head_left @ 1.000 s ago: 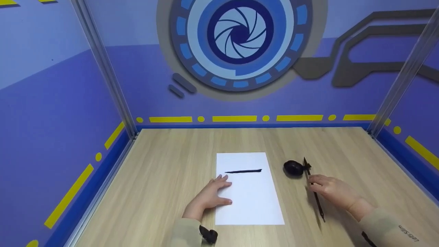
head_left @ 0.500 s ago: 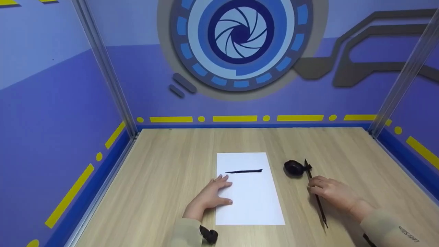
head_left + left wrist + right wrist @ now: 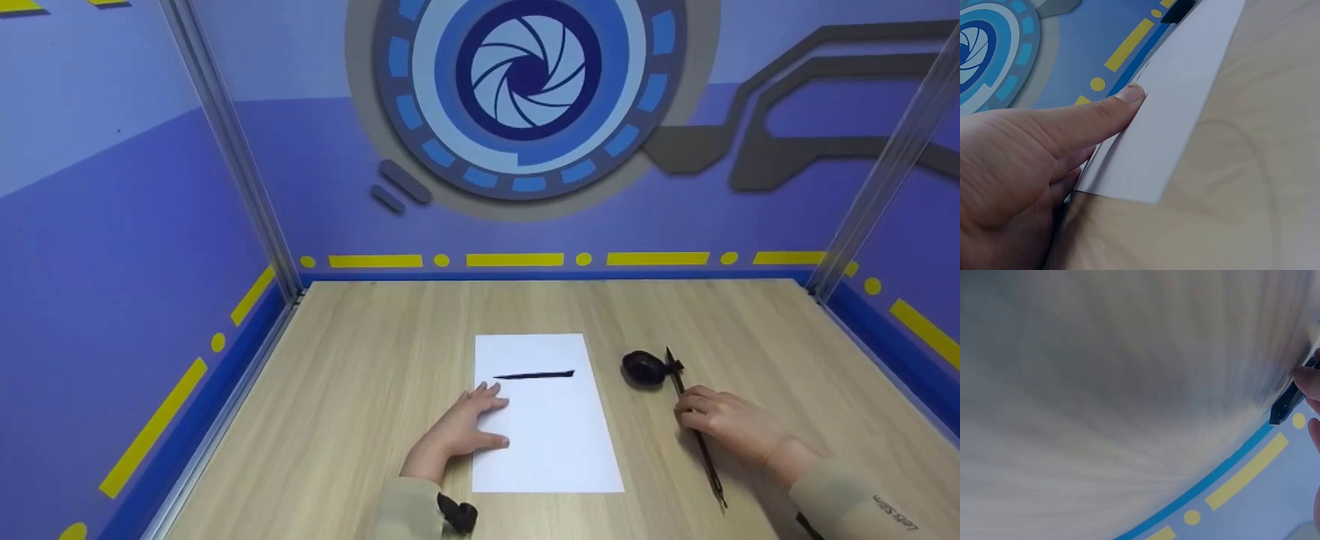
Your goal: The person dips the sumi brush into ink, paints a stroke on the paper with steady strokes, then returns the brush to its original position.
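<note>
My left hand (image 3: 463, 426) rests on the left edge of a white sheet of paper (image 3: 551, 442), fingers spread and thumb apart. In the left wrist view, the thumb lies along the paper (image 3: 1168, 112). One black ink stroke (image 3: 534, 374) crosses the upper part of the sheet. To the right, my right hand (image 3: 724, 420) pinches a dark writing brush (image 3: 705, 457) at its middle. The brush's pointed tip faces away from me, beside a small black ink dish (image 3: 643, 369); its shaft crosses the dish's short side piece. The right wrist view shows only some fingers (image 3: 1307, 382), at the edge.
The wooden table (image 3: 360, 360) extends around the paper on all sides. Blue-purple printed walls (image 3: 315, 180) with metal corner posts (image 3: 247, 172) enclose its back and sides. A black strap piece (image 3: 456, 514) sits at my left wrist.
The brush's rear end has swung down toward the table and toward me, with my right hand still on the shaft. My left hand has stayed in place on the paper.
</note>
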The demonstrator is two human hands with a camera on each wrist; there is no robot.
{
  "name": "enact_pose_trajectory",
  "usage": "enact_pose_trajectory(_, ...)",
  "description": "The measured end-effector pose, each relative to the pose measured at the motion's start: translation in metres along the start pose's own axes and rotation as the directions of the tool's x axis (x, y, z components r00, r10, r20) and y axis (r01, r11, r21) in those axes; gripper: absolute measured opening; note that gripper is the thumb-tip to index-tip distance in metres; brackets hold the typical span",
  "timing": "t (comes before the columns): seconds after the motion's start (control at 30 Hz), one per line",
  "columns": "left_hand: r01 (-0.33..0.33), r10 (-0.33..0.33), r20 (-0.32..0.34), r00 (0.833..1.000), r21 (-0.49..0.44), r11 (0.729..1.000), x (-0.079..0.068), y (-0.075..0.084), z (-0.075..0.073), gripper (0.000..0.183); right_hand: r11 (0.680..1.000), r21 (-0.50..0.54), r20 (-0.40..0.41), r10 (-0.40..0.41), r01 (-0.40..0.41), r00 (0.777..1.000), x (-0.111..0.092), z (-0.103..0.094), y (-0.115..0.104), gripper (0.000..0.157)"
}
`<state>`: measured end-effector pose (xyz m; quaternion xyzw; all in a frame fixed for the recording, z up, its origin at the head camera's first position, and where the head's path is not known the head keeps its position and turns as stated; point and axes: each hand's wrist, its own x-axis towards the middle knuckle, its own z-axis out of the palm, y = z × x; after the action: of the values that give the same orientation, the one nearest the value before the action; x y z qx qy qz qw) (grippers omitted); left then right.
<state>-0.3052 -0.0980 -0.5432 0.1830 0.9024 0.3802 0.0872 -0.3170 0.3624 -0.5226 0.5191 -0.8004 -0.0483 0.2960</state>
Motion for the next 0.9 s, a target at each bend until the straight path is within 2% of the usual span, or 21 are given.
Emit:
enact_pose_trajectory(0.27,-0.025,0.025,0.003,1.0,0.008,1.0,0.0004,0.0011,-0.0009,0.067,0.999,0.048,-0.03,-0.009,0.011,1.0,0.0009,-0.0007,0.0004,0.027)
enact_pose_trajectory(0.53,0.002,-0.002,0.008,1.0,0.006,1.0,0.0008,0.0002,0.0,0.067,0.999,0.048,-0.017,-0.003,0.004,1.0,0.0005,-0.0006,-0.0007,0.032)
enact_pose_trajectory(0.77,-0.001,0.001,0.004,1.0,-0.005,1.0,-0.0001,0.0015,-0.0004,0.067,0.998,0.067,-0.012,0.001,0.0,1.0,-0.0031,0.0043,0.0015,0.039)
enact_pose_trajectory(0.9,-0.003,0.003,0.002,1.0,-0.006,1.0,-0.0001,0.0012,-0.0003,0.067,0.998,0.055,-0.001,0.023,-0.023,1.0,-0.0029,0.0017,0.0005,0.038)
